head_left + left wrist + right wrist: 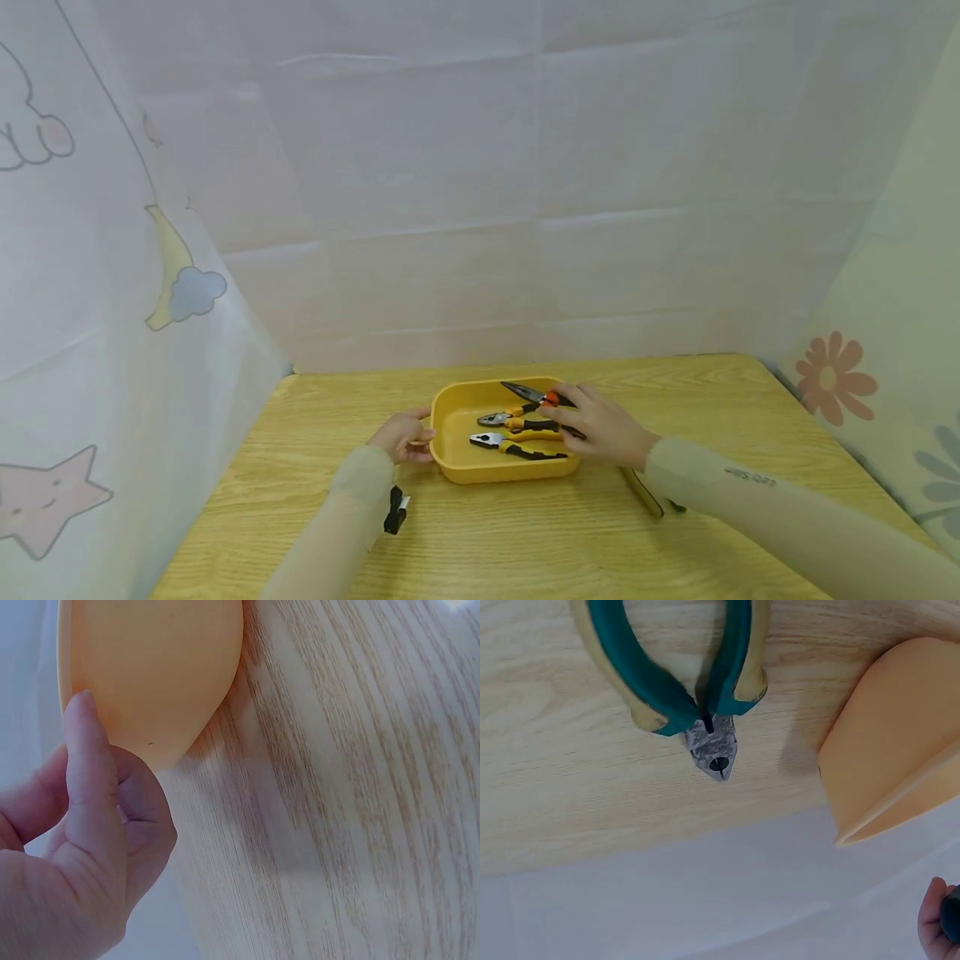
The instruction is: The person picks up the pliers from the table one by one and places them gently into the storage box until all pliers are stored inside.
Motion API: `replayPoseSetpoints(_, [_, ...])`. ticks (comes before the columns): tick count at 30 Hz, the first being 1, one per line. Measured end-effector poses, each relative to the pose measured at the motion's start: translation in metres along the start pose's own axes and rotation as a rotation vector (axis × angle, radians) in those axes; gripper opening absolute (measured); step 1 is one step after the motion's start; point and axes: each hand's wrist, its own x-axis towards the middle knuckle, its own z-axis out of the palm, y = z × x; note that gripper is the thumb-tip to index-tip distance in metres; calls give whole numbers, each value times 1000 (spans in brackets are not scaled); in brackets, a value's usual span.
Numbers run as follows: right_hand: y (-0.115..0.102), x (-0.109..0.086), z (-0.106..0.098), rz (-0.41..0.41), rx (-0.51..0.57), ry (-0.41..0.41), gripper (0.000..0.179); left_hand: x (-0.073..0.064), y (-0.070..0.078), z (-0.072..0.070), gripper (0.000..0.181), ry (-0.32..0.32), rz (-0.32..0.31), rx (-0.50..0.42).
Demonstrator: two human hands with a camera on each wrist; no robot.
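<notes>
A yellow plastic tray [506, 476] stands on the table, its left end gripped by my left hand [400, 436]. In the left wrist view, fingers [88, 750] hold the tray wall [161, 667] at its rim. Over the tray's right side, my right hand [603, 427] holds needle-nose pliers [522, 390] with orange and black handles, their tips pointing left. Below them in the tray lie two pliers with yellow and black handles, the front one [489, 439] and the rear one [493, 419]. Only a bit of the right hand [930, 919], on a dark handle, shows in the right wrist view.
Diagonal cutters [712, 746] with green and yellow handles lie on the table right of the tray, partly under my right forearm in the head view. A small black object [395, 510] shows beside my left wrist. White sheets [450, 208] hang behind and at the sides.
</notes>
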Motion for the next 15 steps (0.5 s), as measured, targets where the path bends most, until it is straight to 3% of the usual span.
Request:
replayPoseSetpoints(8, [14, 6, 4, -121, 25, -31, 47, 1, 1, -2, 53, 9, 0, 5])
replayPoseSetpoints(15, [22, 11, 8, -220, 58, -75, 37, 1, 0, -1, 53, 18, 0, 8])
